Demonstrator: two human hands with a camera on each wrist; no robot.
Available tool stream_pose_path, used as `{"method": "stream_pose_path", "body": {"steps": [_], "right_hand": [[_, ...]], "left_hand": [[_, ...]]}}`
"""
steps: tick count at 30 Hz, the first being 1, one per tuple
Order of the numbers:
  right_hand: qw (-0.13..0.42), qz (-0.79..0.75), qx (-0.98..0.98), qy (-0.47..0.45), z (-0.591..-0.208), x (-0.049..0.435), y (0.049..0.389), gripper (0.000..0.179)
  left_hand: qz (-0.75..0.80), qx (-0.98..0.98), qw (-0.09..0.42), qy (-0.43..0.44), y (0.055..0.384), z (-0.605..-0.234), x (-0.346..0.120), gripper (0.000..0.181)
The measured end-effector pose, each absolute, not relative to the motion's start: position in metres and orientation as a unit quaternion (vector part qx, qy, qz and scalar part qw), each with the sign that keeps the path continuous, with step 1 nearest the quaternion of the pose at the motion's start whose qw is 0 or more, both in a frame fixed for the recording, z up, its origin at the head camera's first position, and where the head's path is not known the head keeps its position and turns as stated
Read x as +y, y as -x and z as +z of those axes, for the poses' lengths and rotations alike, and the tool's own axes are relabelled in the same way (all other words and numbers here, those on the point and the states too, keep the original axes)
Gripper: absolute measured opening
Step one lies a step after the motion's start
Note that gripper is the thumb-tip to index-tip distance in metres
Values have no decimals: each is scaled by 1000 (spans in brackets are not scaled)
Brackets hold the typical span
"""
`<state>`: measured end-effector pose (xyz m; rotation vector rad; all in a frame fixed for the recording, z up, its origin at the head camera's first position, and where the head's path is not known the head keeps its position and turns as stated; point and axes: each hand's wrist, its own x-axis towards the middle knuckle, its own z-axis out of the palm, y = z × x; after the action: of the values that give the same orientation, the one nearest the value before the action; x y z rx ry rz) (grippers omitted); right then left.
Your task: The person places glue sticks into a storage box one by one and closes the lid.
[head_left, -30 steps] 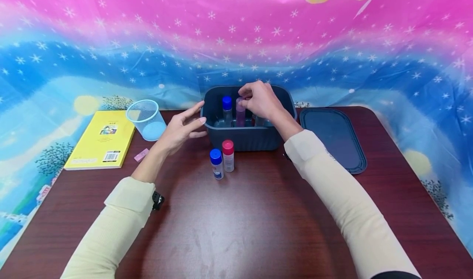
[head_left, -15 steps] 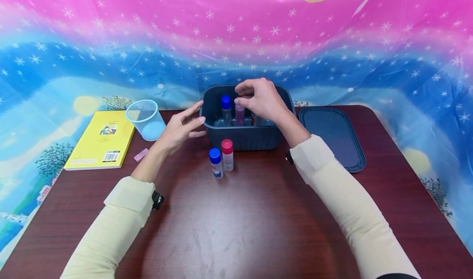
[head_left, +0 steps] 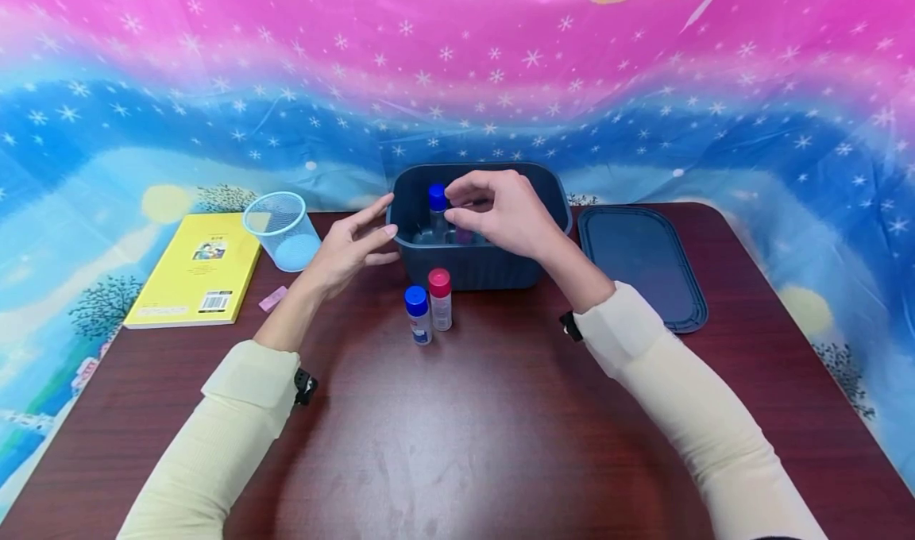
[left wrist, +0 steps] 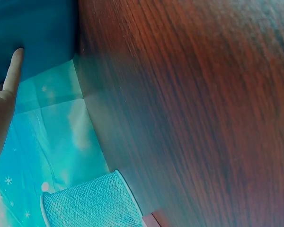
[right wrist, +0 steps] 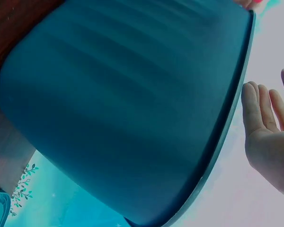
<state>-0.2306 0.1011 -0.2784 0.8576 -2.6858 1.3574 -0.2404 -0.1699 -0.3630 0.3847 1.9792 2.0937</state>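
Note:
In the head view a dark plastic bin (head_left: 472, 268) stands at the back of the table. Inside it are a blue-capped bottle (head_left: 438, 206) and a purple bottle (head_left: 464, 236), mostly covered by my right hand (head_left: 511, 210). That hand hovers over the bin with thumb and fingers apart, fingertips right beside the blue cap; its straight fingers (right wrist: 250, 106) also show past the rim in the right wrist view. My left hand (head_left: 343, 254) rests straight fingers against the bin's left side. Before the bin stand a small blue-capped bottle (head_left: 418, 318) and a red-capped bottle (head_left: 441, 302).
A dark lid (head_left: 639, 266) lies right of the bin. To the left are a light blue mesh cup (head_left: 282, 230), a yellow book (head_left: 196, 270) and a small pink block (head_left: 273, 298). A patterned cloth (head_left: 457, 71) hangs behind the table.
My right hand has let go of the purple bottle, which now stands in the bin, and has shifted left and down toward the blue cap. My left hand has stayed put.

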Motion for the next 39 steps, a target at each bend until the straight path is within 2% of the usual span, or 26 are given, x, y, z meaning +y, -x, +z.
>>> {"method": "stream_pose_path", "body": {"steps": [9,19,31,39], "right_hand": [[13,448,-839,-309,-285,102,217,28],[-8,481,-810,-336,-299,100,206,27],[-88,466,-805,-356,-315,99,202,32],[-117,424,-828,-349,-326,95,201,38]], "left_hand": [[714,678,118,-128,240,-363,-170,63],[715,678,118,-127,240,-363,-170,63],[713,679,118,-129,240,-363,-171,62],[715,677,118,-131,240,-363,-171,63]]}}
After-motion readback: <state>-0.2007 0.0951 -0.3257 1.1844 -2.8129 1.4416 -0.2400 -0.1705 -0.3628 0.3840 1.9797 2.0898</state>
